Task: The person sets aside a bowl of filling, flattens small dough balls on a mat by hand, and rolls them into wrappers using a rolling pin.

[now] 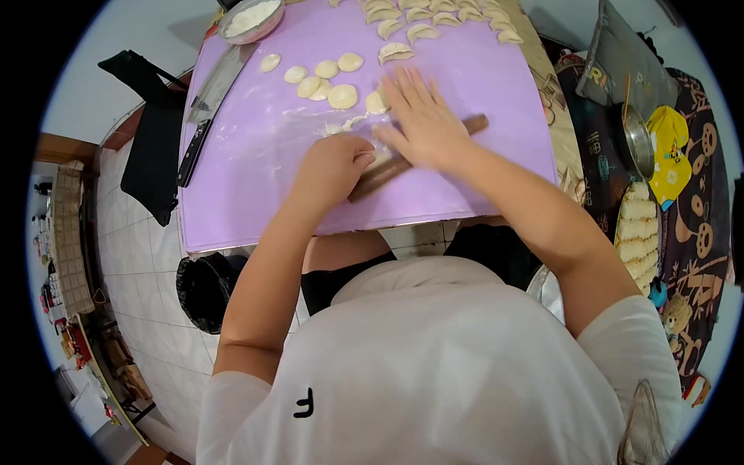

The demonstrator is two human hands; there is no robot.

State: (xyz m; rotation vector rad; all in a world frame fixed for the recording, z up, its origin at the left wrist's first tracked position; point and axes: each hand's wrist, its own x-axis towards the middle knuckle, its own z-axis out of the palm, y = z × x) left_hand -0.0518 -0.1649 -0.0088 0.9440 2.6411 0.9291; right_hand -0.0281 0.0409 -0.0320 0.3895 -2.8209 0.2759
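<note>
My left hand is closed, its fingers pinching the edge of a dough wrapper that is mostly hidden beneath my hands. Across the purple mat lies a brown wooden rolling pin, slanting up to the right. Flat on top of it rests my right hand, fingers stretched out and palm down. By those fingertips sits a small dough piece. Several flattened dough pieces are grouped farther up to the left, and a strip of loose flour or dough lies just above my left hand.
Folded dumplings line the far side of the mat. A large knife lies along the left edge, below a bowl of flour. On the right stand a metal pan and a yellow bag. A black-lined bin is on the floor.
</note>
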